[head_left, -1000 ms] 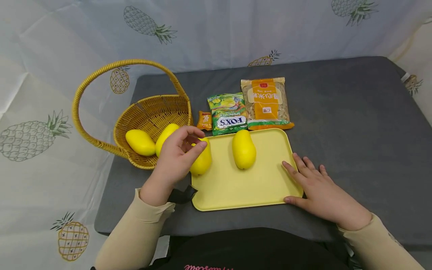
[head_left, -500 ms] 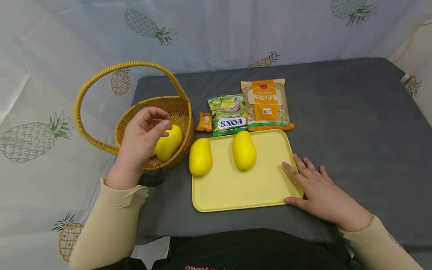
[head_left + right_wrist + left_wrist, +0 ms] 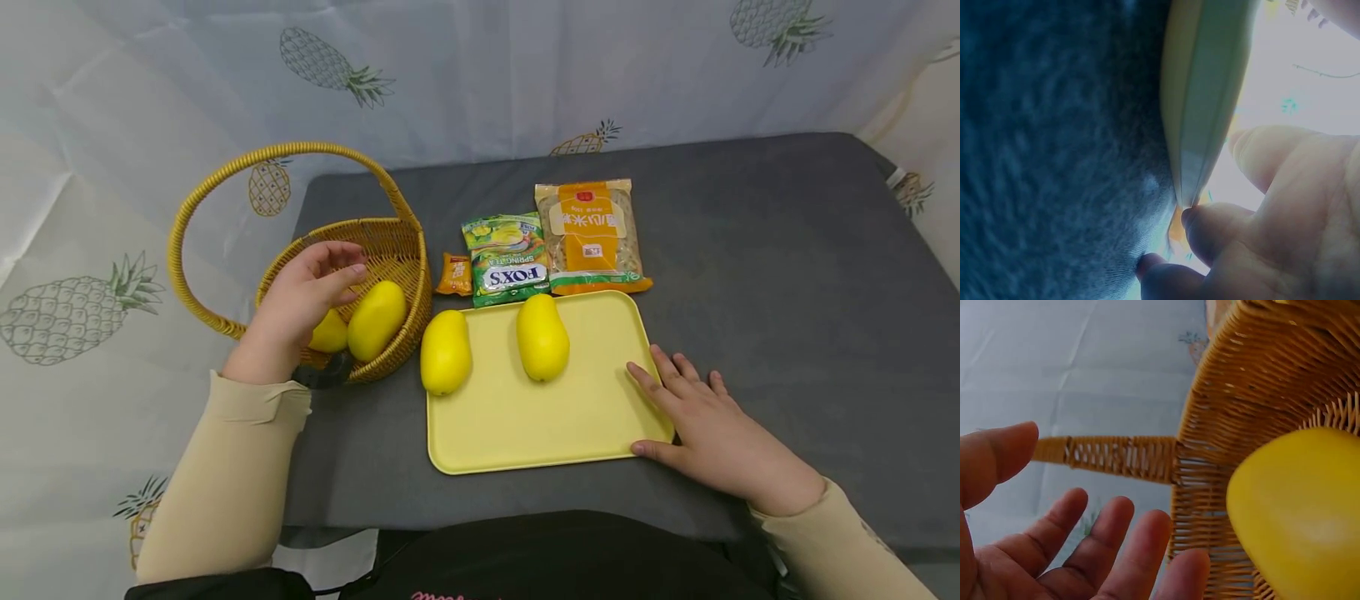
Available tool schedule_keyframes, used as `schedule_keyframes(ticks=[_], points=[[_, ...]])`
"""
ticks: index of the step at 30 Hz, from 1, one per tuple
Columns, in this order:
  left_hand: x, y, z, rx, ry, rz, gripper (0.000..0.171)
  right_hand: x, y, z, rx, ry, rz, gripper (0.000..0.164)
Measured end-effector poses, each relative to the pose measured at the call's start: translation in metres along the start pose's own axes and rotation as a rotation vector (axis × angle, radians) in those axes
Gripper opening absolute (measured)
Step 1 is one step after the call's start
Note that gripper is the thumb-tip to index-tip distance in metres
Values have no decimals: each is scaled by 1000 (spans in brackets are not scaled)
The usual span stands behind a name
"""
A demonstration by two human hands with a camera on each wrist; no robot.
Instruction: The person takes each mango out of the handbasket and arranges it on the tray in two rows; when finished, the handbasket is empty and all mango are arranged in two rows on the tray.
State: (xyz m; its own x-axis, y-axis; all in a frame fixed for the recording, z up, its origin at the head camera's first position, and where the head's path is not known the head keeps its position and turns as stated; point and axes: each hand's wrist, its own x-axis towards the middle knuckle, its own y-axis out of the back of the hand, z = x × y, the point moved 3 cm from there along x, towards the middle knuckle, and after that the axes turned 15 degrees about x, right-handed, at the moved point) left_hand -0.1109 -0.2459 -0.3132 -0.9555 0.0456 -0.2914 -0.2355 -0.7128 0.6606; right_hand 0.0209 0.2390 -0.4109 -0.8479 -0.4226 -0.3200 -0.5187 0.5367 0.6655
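Note:
My left hand [image 3: 303, 287] hovers over the wicker basket [image 3: 397, 250], fingers loosely bent and holding nothing. Two yellow mangoes lie in that basket: the right mango [image 3: 377, 321] shows whole, while my hand partly covers the left mango [image 3: 328, 333]. In the left wrist view a mango [image 3: 1300, 512] sits to the right of my spread fingers [image 3: 1113, 531]. On the yellow tray [image 3: 540, 425] are two more mangoes, one at the left edge [image 3: 446, 352] and one near the back [image 3: 543, 337]. My right hand [image 3: 712, 425] rests with fingers spread at the tray's right edge.
Behind the tray lie a small orange packet [image 3: 454, 274], a green Fox's candy bag [image 3: 508, 259] and a larger orange-labelled bag [image 3: 592, 233]. The basket's tall handle [image 3: 300, 150] arches above its opening. Grey cloth [image 3: 780, 275] covers the table.
My left hand has moved left from above the tray's left mango to over the basket, bringing that mango into full view. My right hand has stayed at the tray edge.

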Motion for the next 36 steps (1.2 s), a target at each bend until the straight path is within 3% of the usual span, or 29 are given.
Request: schedule_keyframes(ticks=[7, 15, 20, 36], points=[[12, -2, -11, 63, 2, -55, 60, 0, 0, 0, -6, 4, 10, 106], [20, -2, -16, 213, 54, -203, 75, -1, -1, 1, -4, 7, 14, 106], [25, -3, -18, 300, 68, -253, 79, 0, -1, 1, -1, 6, 11, 106], [37, -14, -21, 484, -17, -324, 75, 0, -2, 0, -7, 2, 13, 106]])
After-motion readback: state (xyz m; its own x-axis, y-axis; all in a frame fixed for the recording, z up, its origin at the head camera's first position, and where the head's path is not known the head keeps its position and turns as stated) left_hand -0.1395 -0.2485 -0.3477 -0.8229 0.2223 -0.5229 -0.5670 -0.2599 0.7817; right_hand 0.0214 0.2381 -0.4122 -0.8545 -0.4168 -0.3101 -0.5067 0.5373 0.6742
